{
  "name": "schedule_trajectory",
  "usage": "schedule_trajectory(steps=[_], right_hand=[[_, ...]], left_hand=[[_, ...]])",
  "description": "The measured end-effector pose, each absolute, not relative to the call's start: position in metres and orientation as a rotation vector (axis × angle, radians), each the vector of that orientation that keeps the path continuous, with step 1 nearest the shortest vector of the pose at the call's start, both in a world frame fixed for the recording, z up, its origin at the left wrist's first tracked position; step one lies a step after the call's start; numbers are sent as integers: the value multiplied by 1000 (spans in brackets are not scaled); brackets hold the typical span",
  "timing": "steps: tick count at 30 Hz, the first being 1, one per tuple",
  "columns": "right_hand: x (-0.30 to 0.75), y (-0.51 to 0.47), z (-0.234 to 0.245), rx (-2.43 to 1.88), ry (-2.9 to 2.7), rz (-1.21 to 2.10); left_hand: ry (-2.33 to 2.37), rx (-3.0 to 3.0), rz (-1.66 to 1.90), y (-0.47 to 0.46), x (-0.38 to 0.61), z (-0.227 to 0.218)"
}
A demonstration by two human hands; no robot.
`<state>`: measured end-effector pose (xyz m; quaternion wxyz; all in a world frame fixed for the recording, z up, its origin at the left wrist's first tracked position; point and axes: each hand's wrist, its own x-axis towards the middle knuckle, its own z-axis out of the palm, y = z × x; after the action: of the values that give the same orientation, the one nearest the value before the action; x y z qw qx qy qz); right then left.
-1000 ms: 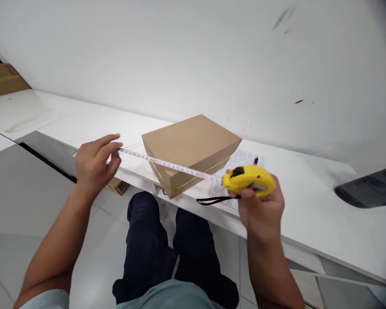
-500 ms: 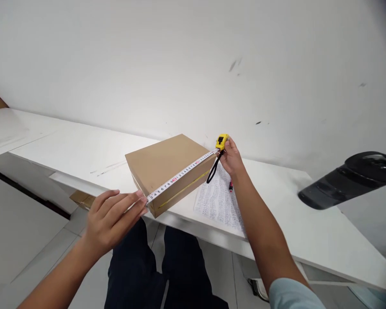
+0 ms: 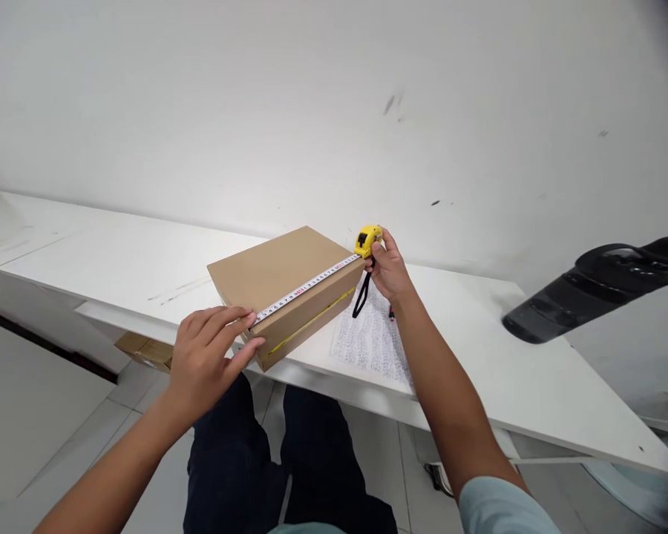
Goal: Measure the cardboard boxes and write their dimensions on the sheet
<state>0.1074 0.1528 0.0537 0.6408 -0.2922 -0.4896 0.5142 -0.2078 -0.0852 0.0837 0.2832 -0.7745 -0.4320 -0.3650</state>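
A brown cardboard box [image 3: 278, 278] lies on the white table [image 3: 512, 371], its near corner over the front edge. A white tape blade [image 3: 306, 286] runs along the box's right top edge. My left hand [image 3: 211, 354] pinches the blade's end against the near corner of the box. My right hand [image 3: 388, 268] grips the yellow tape measure case [image 3: 367, 239] at the box's far corner, and a black wrist strap [image 3: 361, 296] hangs from the case.
A printed sheet of paper [image 3: 372, 340] with a red pen [image 3: 390, 314] lies just right of the box. A dark curved object [image 3: 595, 285] juts in from the right. Another cardboard box [image 3: 145, 348] sits on the floor under the table. My dark trouser legs [image 3: 267, 460] are below.
The tape went from being held in the air before the box to lying along its right top edge. My left hand pressed the blade end onto the near corner.
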Motion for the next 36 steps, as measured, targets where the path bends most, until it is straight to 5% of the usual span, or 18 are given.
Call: schedule_trajectory(steps=[10, 18, 24, 36], right_hand=[[137, 64, 62, -762, -1356, 1152], [144, -33, 65, -781, -1359, 759], [56, -95, 57, -719, -1283, 22], [-40, -79, 49, -1021, -1286, -108]], left_hand=[[-1308, -1735, -1031, -116, -303, 94], [-1472, -1677, -1007, -95, -326, 126], [-1466, -2067, -309, 50, -297, 184], [-1192, -2264, 48, 115, -201, 166]])
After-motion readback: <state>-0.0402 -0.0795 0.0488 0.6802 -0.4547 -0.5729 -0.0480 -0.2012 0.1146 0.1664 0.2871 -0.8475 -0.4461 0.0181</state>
